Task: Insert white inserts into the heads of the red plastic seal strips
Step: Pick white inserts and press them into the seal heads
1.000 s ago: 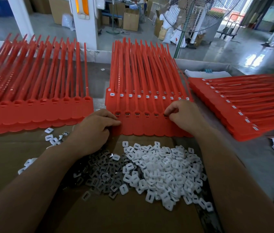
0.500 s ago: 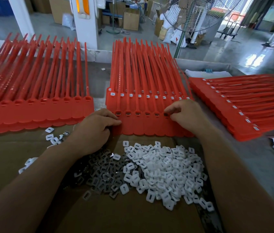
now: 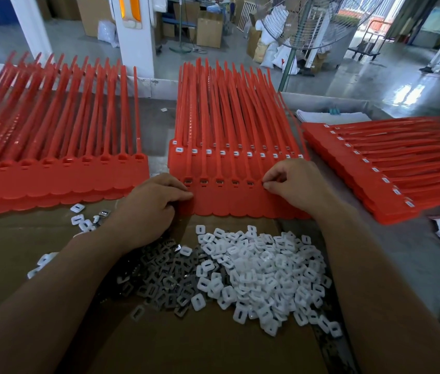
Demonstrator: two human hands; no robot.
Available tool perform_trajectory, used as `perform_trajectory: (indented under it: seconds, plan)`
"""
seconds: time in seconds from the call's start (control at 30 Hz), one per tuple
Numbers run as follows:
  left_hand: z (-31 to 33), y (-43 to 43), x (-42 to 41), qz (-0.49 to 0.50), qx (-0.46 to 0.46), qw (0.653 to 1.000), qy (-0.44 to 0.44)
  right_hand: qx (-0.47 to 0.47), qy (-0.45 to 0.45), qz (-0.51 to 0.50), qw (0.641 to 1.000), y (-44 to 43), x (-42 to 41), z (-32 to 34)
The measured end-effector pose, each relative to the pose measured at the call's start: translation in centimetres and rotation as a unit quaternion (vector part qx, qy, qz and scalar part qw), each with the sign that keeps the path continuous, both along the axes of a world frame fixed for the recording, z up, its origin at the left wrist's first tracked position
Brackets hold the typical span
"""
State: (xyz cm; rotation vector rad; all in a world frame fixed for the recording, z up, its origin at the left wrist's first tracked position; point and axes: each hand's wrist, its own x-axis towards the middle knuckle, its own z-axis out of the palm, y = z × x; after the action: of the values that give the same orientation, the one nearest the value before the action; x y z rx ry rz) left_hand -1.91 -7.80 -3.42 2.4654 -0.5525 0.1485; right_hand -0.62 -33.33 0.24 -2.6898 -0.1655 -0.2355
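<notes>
**Hands hardly shift at the middle strips**

Since a second ago both hands have stayed put; only the view has crept a little. On the table lies brown cardboard. Three red stacks fan out beyond it: left strips, middle strips and right strips. The left grip pinches the middle strips' near left edge. The right grip, fingers curled, pinches a head in their near row; any insert there is hidden. The white inserts are heaped on the cardboard beside dark metal clips.
</notes>
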Motion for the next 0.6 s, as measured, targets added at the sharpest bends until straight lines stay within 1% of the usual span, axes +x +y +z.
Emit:
perform_trajectory:
  seconds: [0.1,0.33,0.53,0.6]
  plan:
    - [0.02,0.01,-0.03,0.001,0.004,1.000,-0.003,0.004,-0.008,-0.001,1.000,-0.04,0.04,-0.06]
    - [0.15,0.00,-0.01,-0.001,0.005,1.000,-0.003,-0.039,-0.016,0.020,0.999,-0.06,0.18,-0.18]
    - [0.12,-0.01,0.07,-0.001,0.003,1.000,-0.004,-0.039,-0.024,0.022,0.999,0.01,0.27,-0.17]
    - [0.12,-0.05,0.12,-0.002,0.003,1.000,-0.006,-0.026,-0.029,0.016,0.999,-0.01,0.33,-0.27]
